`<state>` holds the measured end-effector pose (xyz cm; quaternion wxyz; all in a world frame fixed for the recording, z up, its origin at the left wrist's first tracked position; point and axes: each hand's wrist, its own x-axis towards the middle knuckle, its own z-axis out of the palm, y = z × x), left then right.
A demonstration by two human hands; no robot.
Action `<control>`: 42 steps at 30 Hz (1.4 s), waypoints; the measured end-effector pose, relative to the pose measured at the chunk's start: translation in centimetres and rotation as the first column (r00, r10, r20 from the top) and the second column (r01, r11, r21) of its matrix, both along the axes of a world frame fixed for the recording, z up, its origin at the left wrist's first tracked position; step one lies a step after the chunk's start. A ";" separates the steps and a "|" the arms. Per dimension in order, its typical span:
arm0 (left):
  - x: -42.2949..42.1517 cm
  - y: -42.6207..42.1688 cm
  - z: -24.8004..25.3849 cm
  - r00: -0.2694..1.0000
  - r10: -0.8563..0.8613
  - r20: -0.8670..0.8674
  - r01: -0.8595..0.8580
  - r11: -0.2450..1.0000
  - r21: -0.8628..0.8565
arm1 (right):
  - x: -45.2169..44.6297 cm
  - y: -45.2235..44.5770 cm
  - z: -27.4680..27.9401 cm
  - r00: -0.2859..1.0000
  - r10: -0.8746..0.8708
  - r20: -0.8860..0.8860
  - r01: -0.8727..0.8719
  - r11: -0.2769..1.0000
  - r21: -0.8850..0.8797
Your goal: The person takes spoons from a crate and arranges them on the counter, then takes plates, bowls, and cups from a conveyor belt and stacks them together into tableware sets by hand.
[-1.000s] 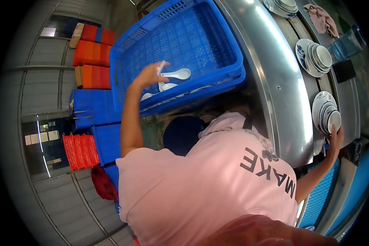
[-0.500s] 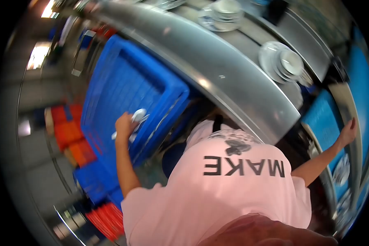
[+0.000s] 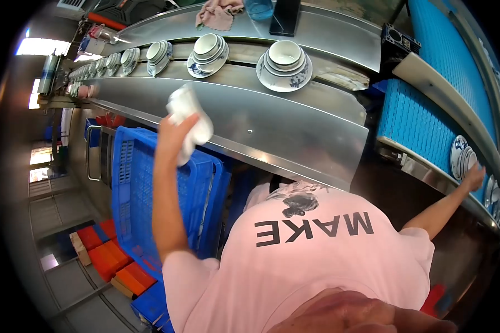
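My left hand [image 3: 175, 136] is closed around a bunch of white spoons [image 3: 197, 125], blurred by motion, held up near the steel counter edge. Below it a blue plastic crate [image 3: 125, 183] stands tilted against the counter. My right hand [image 3: 473, 178] reaches far right to a blue conveyor belt [image 3: 414, 114], its fingers curled beside a stack of bowls [image 3: 465, 161] on a patterned plate [image 3: 456, 149]. Whatever the right fingers hold, if anything, cannot be made out. On the counter ahead sits a tableware set [image 3: 285, 64] with bowls stacked on a plate.
A row of similar tableware sets [image 3: 207, 54] runs left along the steel counter [image 3: 294, 119]. A pink cloth [image 3: 219, 14] and a black phone-like slab [image 3: 285, 19] lie behind. Orange boxes [image 3: 103, 261] are stacked on the floor at left. More plates [image 3: 491, 191] ride at far right.
My left hand has risen from over the blue crate to the counter edge with the white spoons. My right hand remains far right, now beside the bowl stack. The view has turned.
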<state>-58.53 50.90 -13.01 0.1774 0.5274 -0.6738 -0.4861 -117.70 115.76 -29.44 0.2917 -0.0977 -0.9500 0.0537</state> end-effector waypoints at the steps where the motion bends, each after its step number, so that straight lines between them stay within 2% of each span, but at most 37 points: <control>1: -2.3 -0.7 -1.3 0.999 -0.019 -0.048 0.022 0.998 0.059 | -0.4 1.7 -1.1 0.993 -0.087 0.076 0.076 0.989 0.129; 2: -3.6 -2.4 -3.8 0.997 -0.073 -0.029 0.074 0.996 0.048 | -3.3 5.0 -3.7 0.957 0.037 0.287 -0.005 0.994 -0.109; 3: -5.5 -3.3 -5.6 0.996 -0.069 -0.055 0.075 0.991 0.111 | -6.1 8.1 -6.2 0.869 0.165 0.466 0.023 0.928 -0.371; 4: -7.2 -3.8 -6.9 0.994 -0.067 -0.081 0.080 0.981 0.175 | -8.7 11.1 -8.6 0.757 0.263 0.598 0.143 0.826 -0.545; 5: -8.4 -4.3 -7.8 0.991 -0.066 -0.115 0.093 0.964 0.249 | -7.8 10.5 -7.9 0.725 0.326 0.607 0.127 0.803 -0.582; 6: -9.4 -4.8 -9.0 0.987 -0.065 -0.147 0.110 0.940 0.323 | -6.5 9.3 -7.4 0.730 0.376 0.570 0.064 0.794 -0.605; 9: -10.4 -5.9 -11.2 0.958 -0.075 -0.277 0.171 0.923 0.343 | -3.7 7.7 -6.3 0.701 0.550 0.455 -0.154 0.739 -0.656; 12: -9.6 -6.0 -11.6 0.979 -0.053 -0.194 0.108 0.953 0.283 | -1.0 4.9 -4.8 0.567 0.753 0.333 -0.388 0.601 -0.699; 13: -9.4 -5.4 -10.4 0.980 -0.081 -0.183 0.130 0.953 0.273 | 0.5 3.1 -4.5 0.531 0.794 0.295 -0.398 0.541 -0.741; 16: -9.4 -2.7 -8.1 0.986 -0.088 -0.141 0.113 0.977 0.179 | 7.0 -5.4 -2.7 0.569 0.804 0.174 -0.204 0.343 -0.917; 18: -10.0 -1.8 -8.9 0.963 -0.267 0.039 0.270 0.959 -0.083 | 10.3 -12.7 -1.1 0.638 0.747 0.185 -0.190 0.385 -0.903; 20: -10.4 -0.3 -9.7 0.880 -0.396 0.261 0.467 0.817 -0.337 | 12.2 -18.2 -1.2 0.554 0.826 0.097 -0.189 0.239 -0.952; 22: -11.2 1.7 -10.4 0.749 -0.439 0.496 0.662 0.531 -0.529 | 14.3 -24.7 0.3 0.431 0.901 0.052 -0.260 0.179 -0.949; 24: -12.9 3.9 -10.1 0.619 -0.534 0.576 0.769 0.267 -0.580 | 16.4 -31.4 1.1 0.388 0.921 -0.038 -0.302 0.088 -0.949; 25: -13.5 4.8 -10.1 0.550 -0.558 0.621 0.798 0.132 -0.588 | 16.6 -34.3 1.0 0.320 0.946 -0.057 -0.409 0.084 -0.909; 26: -14.0 5.2 -10.6 0.524 -0.566 0.636 0.806 0.088 -0.585 | 16.7 -37.2 0.6 0.247 0.967 -0.068 -0.509 0.070 -0.858; 29: -16.4 5.6 -11.7 0.437 -0.551 0.711 0.825 -0.068 -0.561 | 17.2 -45.0 -2.1 0.179 0.984 0.004 -0.616 0.115 -0.779; 32: -18.6 5.4 -14.2 0.485 -0.472 0.736 0.808 -0.081 -0.584 | 18.1 -48.6 -3.1 0.084 0.995 0.050 -0.652 0.093 -0.752; 33: -19.0 5.3 -14.8 0.555 -0.453 0.698 0.767 -0.048 -0.640 | 18.2 -48.8 -3.1 0.048 0.998 0.047 -0.519 0.065 -0.852; 36: -18.4 5.6 -13.0 0.688 -0.477 0.547 0.678 0.152 -0.719 | 18.3 -44.4 0.3 0.008 0.998 -0.060 -0.399 -0.052 -0.915; 38: -17.0 5.1 -14.0 0.657 -0.462 0.595 0.736 0.225 -0.638 | 19.1 -39.9 2.8 0.001 0.997 -0.083 -0.214 -0.081 -0.973; 40: -15.6 4.9 -15.5 0.620 -0.456 0.638 0.780 0.270 -0.565 | 19.5 -34.6 2.7 -0.174 0.979 -0.107 -0.107 -0.126 -0.986; 41: -15.1 5.4 -15.9 0.580 -0.463 0.670 0.814 0.321 -0.484 | 19.9 -32.5 2.5 -0.259 0.960 -0.106 -0.032 -0.118 -0.992; 42: -14.6 6.3 -16.1 0.592 -0.503 0.630 0.806 0.356 -0.473 | 20.5 -30.5 2.3 -0.342 0.939 -0.039 -0.051 -0.060 -0.997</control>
